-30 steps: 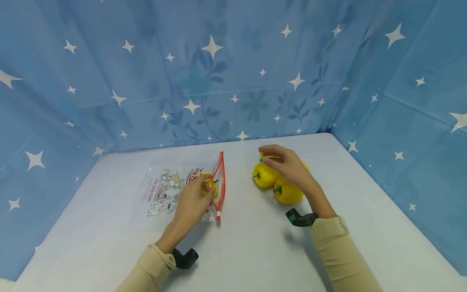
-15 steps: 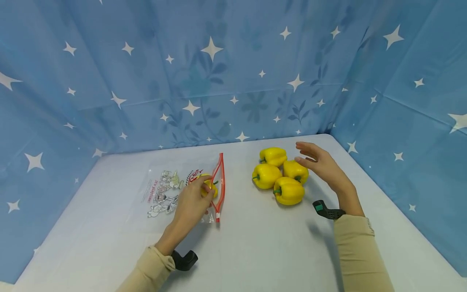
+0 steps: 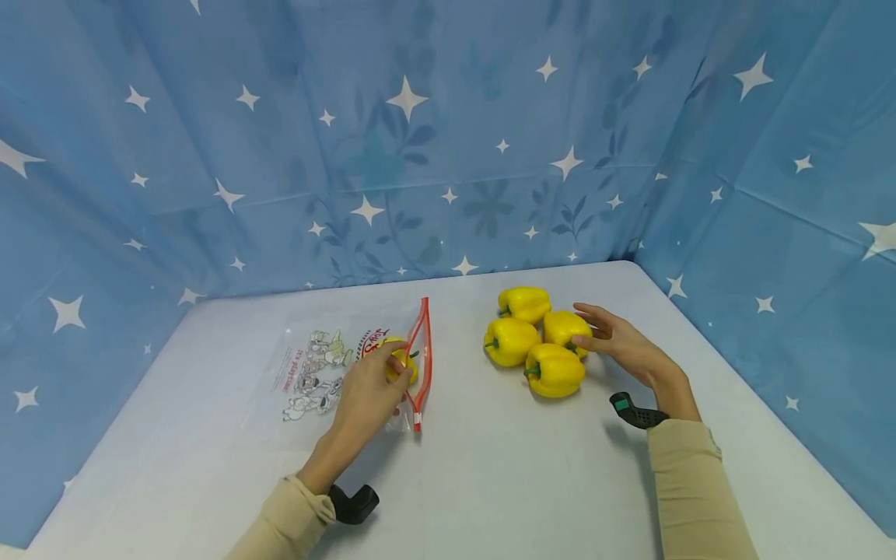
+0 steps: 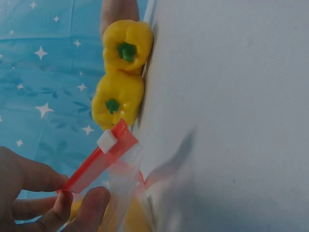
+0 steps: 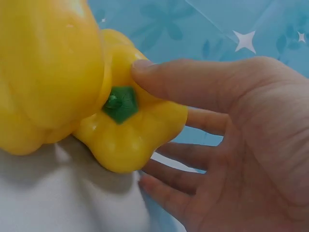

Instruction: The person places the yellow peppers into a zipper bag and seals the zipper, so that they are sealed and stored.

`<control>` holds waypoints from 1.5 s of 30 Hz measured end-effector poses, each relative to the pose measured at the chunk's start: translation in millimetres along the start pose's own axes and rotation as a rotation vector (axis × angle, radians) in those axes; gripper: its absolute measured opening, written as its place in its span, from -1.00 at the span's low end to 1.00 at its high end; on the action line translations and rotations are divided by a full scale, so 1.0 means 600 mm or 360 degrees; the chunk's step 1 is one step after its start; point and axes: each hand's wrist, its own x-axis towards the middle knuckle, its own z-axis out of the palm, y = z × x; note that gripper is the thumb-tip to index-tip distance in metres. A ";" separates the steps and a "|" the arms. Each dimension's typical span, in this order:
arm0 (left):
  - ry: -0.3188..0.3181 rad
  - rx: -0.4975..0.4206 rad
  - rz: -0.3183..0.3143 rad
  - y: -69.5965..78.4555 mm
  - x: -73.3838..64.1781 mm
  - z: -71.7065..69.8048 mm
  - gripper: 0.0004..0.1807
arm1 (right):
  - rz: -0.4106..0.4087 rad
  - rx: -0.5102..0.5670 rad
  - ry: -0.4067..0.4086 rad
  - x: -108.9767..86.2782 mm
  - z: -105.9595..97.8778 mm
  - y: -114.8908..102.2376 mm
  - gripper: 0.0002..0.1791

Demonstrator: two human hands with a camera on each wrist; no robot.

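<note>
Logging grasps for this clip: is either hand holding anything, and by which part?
The left hand pinches the clear printed plastic bag by its red zip edge. The right hand is at the rightmost glossy yellow bell pepper; whether it grips cannot be told.

You're at a curtained booth — blue drapes (image 3: 462, 47) (scattered with white stars (image 3: 407, 99)) behind and beside your white table (image 3: 490, 482); the wider room is hidden.

We record: one blue curtain (image 3: 455, 117), hung behind and at both sides, printed with white four-pointed stars (image 3: 406, 99) and leaf sprays (image 3: 575, 218); one white-topped table (image 3: 490, 474), far right corner rounded; soft light.
</note>
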 end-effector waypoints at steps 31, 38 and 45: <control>-0.0018 -0.0029 -0.0005 0.000 -0.002 -0.001 -0.52 | -0.0134 -0.0030 0.0090 -0.029 -0.023 -0.031 -0.17; -0.0019 -0.0024 0.0004 -0.002 -0.001 0.000 -0.52 | -0.0190 -0.0044 0.0109 -0.035 -0.022 -0.047 -0.19; -0.0032 -0.0054 -0.0017 -0.002 0.001 -0.001 -0.51 | -0.0260 -0.0071 0.0105 -0.034 -0.011 -0.075 -0.21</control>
